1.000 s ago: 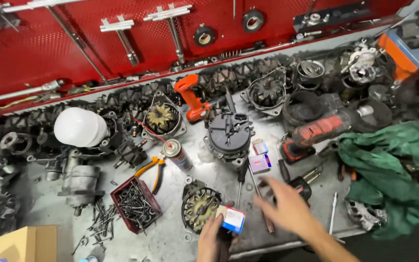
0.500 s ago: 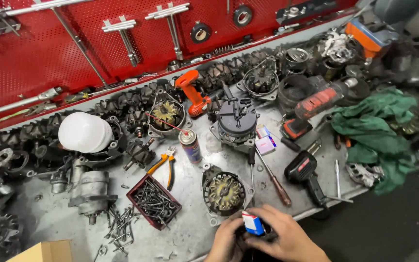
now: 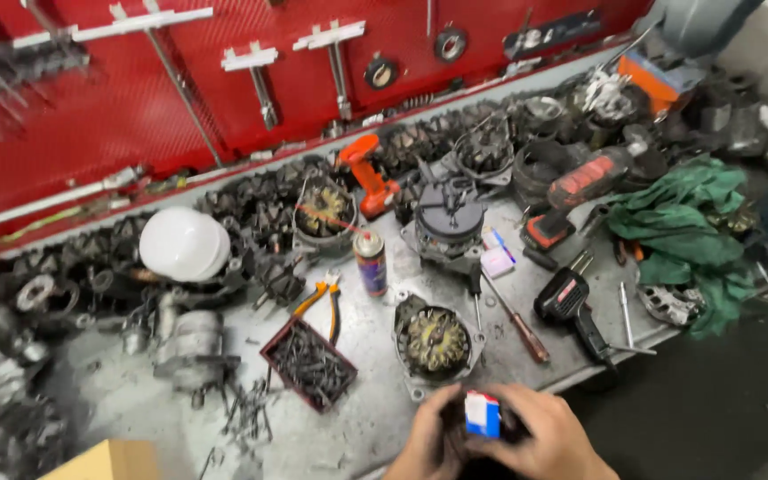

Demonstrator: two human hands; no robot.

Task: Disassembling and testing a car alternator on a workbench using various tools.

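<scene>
Both hands, left hand (image 3: pixel 433 440) and right hand (image 3: pixel 548 436), grip small red-white-blue box (image 3: pixel 482 414) just below stator (image 3: pixel 435 340); similar box (image 3: pixel 497 258) above.

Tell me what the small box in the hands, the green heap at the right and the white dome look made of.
Small box: likely printed cardboard, with flat faces and sharp edges. Green heap: cloth, crumpled in soft folds. White dome: probably smooth matte plastic, though frosted glass is possible.

Grey metal workbench (image 3: pixel 375 404); alternator stator (image 3: pixel 436 342), spray can (image 3: pixel 371 262), screw tray (image 3: pixel 308 364)
</scene>
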